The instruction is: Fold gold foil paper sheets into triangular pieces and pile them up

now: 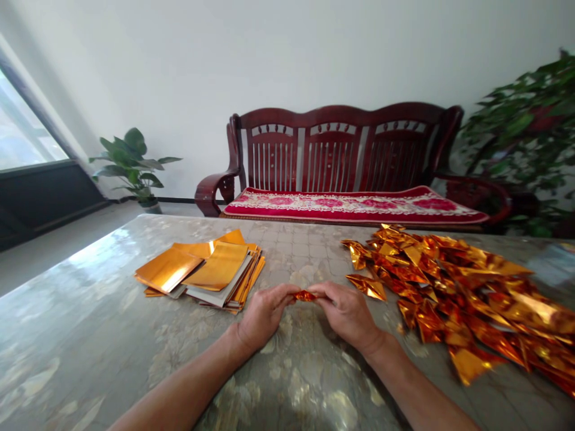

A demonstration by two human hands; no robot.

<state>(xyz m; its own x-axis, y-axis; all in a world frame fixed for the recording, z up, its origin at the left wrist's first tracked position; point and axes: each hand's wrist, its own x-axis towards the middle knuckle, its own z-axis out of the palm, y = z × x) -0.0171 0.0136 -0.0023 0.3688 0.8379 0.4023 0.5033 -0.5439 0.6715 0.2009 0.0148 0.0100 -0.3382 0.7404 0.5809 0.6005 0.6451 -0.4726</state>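
Observation:
Between my two hands is a small piece of folded gold foil paper (305, 296), held just above the table near the middle. My left hand (266, 311) pinches its left end, and my right hand (345, 311) pinches its right end. Most of the piece shows between the fingertips; its ends are hidden under them. Left of my hands lies a loose stack of flat gold foil sheets (220, 266), some with grey undersides showing. A large heap of folded gold foil pieces (444, 287) spreads to the right, with a single folded piece (367, 287) at its near left side.
The table (112, 353) has a patterned, shiny cover. Behind it stands a dark red wooden bench (332, 158) with a red floral cushion (354, 206). Potted plants stand at the left (135, 161) and right (534, 131). A clear plastic item (554, 263) lies at the table's right.

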